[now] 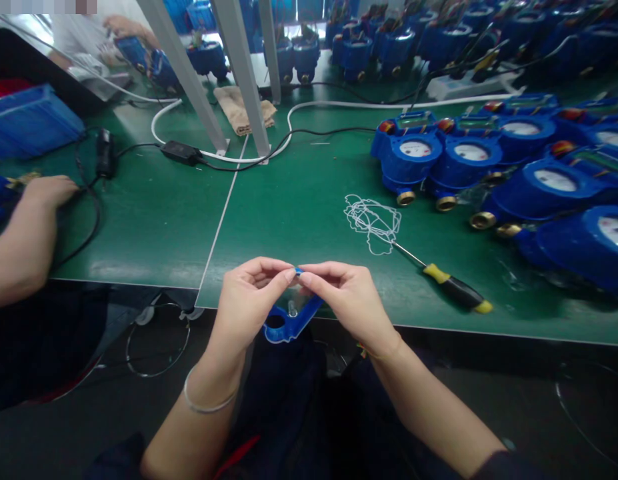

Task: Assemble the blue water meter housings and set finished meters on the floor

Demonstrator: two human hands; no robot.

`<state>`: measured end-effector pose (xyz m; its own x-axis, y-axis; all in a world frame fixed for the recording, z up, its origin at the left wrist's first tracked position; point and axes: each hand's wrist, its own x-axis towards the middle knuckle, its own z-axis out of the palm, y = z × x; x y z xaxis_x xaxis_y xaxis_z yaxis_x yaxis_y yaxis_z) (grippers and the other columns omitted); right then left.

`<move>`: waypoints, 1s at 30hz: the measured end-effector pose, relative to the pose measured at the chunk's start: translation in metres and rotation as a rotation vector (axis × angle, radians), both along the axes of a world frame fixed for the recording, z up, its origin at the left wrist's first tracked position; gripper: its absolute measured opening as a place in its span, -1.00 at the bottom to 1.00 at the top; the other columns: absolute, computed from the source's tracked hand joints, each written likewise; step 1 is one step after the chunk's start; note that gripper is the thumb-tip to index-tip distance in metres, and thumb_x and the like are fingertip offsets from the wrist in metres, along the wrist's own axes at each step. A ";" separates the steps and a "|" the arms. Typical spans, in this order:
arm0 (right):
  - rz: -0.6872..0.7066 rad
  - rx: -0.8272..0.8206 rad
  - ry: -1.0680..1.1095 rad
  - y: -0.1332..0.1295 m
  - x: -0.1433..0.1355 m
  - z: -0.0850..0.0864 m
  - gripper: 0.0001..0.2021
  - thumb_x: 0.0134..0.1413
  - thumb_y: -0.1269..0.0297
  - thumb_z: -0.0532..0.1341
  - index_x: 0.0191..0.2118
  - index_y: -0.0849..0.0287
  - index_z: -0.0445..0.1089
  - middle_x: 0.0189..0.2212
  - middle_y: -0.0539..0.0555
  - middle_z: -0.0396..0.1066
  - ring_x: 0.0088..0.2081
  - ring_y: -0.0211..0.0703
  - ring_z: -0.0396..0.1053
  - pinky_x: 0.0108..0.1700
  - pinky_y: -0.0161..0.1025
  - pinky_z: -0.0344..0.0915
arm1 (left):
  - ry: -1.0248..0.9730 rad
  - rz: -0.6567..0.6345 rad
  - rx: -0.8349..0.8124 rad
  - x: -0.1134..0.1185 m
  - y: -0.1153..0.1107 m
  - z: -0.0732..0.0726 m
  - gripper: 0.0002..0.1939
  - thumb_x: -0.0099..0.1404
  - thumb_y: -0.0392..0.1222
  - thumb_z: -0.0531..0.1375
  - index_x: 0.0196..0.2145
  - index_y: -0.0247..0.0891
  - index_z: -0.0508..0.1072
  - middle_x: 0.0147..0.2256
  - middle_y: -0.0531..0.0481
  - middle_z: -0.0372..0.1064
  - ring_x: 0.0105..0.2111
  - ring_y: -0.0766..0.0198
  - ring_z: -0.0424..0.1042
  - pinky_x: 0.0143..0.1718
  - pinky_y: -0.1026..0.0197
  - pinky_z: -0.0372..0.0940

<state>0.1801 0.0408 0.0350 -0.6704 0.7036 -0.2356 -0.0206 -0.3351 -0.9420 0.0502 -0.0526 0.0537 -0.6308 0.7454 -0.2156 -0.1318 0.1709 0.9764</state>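
Both of my hands meet over the table's front edge, thumbs and forefingers pinching a blue plastic frame [290,329] between them. My left hand [251,293] grips it from the left and my right hand [346,293] from the right, fingertips nearly touching. The frame's lower part, with a round opening, hangs below my fingers; its upper part is largely hidden by them. Beyond my right hand, a tangle of thin white loops [371,223] lies on the green table [289,213]. A black and yellow screwdriver [453,287] rests with its tip at the loops.
Blue water meters [413,153] crowd the right side, with more along the back. Grey posts [241,73] rise near a folded cloth [239,110]. Cables with a black inline box [181,153] cross the table. At left are a blue bin [31,123] and a co-worker's hand [49,190].
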 end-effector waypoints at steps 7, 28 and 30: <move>-0.223 -0.008 -0.004 -0.008 0.000 -0.007 -0.78 -0.06 0.12 0.43 -0.33 0.15 0.62 -0.49 0.06 0.59 -0.42 -0.13 0.55 -0.26 -0.17 0.53 | -0.136 -0.102 -0.078 0.005 -0.015 0.001 -0.46 0.14 -0.01 0.41 0.05 -0.23 0.48 -0.13 -0.18 0.59 -0.22 0.13 0.61 -0.22 0.23 0.50; -0.206 0.289 0.011 -0.007 0.019 -0.023 -0.88 0.17 0.23 0.31 -0.20 0.01 0.60 -0.20 0.02 0.52 -0.27 -0.24 0.55 -0.33 -0.35 0.54 | 0.238 -0.073 -0.248 0.020 -0.032 -0.019 -0.54 0.13 -0.14 0.39 0.00 -0.14 0.49 -0.15 -0.07 0.59 -0.23 0.13 0.61 -0.27 0.21 0.55; -0.207 0.342 0.002 -0.008 0.019 -0.025 -0.87 0.19 0.22 0.30 -0.18 0.01 0.60 -0.19 0.03 0.51 -0.27 -0.22 0.55 -0.33 -0.33 0.55 | 0.384 -0.010 -0.259 0.023 -0.031 -0.023 -0.64 0.18 -0.10 0.36 -0.06 -0.15 0.51 -0.23 -0.06 0.60 -0.29 0.15 0.61 -0.28 0.19 0.54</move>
